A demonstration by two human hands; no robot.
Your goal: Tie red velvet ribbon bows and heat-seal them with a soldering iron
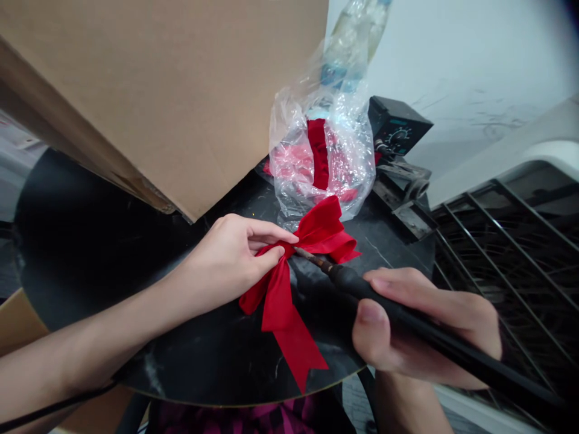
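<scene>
A red ribbon bow (pixel 289 319) lies on the black table, its loops to the upper right and lower left and a notched tail pointing toward me. My left hand (pixel 239 259) pinches the bow at its middle between thumb and fingers. In my right hand (pixel 420 325) is a black-handled soldering iron (pixel 353 283), gripped like a pen. Its thin, darkened metal tip touches or nearly touches the bow's centre, right beside my left fingertips; the exact contact is hard to make out.
Behind the bow sits a clear plastic bag (pixel 289 163) with red ribbon pieces. A large cardboard box (pixel 181 90) stands at the back left of the round black table (pixel 90 253). Right of the bag are a black dial unit (pixel 400 126) and a metal stand (pixel 407 205). A wire rack (pixel 511 241) flanks the table.
</scene>
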